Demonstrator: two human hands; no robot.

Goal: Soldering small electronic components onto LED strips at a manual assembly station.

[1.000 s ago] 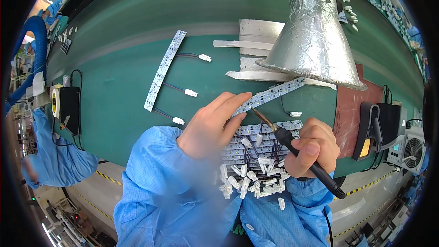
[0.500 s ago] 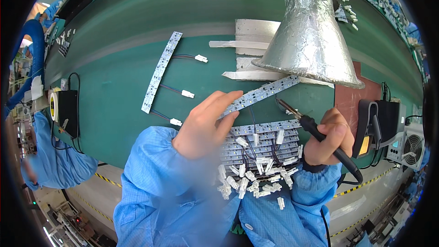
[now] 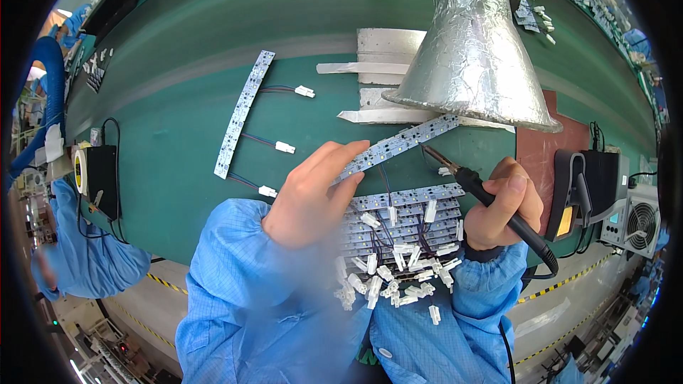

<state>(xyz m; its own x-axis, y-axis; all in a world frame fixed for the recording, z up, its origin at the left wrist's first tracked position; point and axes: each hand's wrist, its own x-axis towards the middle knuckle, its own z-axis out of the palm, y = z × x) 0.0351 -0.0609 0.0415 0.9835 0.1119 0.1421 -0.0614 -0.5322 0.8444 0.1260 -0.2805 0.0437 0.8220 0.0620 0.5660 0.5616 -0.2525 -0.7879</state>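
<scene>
My left hand (image 3: 307,195) grips the near-left end of an LED strip board (image 3: 405,148) between thumb and fingers. That board slants up to the right, its far end by the mouth of a foil-covered funnel (image 3: 478,57). A soldering iron (image 3: 491,203) is in my closed right hand (image 3: 506,206), its tip at or very near the board's lower edge; contact is too fine to tell. Thin wires hang from this board, one with a white connector (image 3: 445,171). Below lies a stack of LED strip boards (image 3: 409,217) with many white connectors (image 3: 393,274) heaped at its near side.
Left of my hand, another LED strip board (image 3: 244,114) lies with three wired connectors. Metal plates (image 3: 388,46) sit under the funnel. To the right are a soldering iron stand (image 3: 568,195) and a fan unit (image 3: 633,224). A black box (image 3: 99,181) stands at left, near another person's sleeve (image 3: 99,242).
The soldering iron's tip has come up and left, closer to the held board's edge. My left hand keeps its grip on the board. The whole view has shifted slightly.
</scene>
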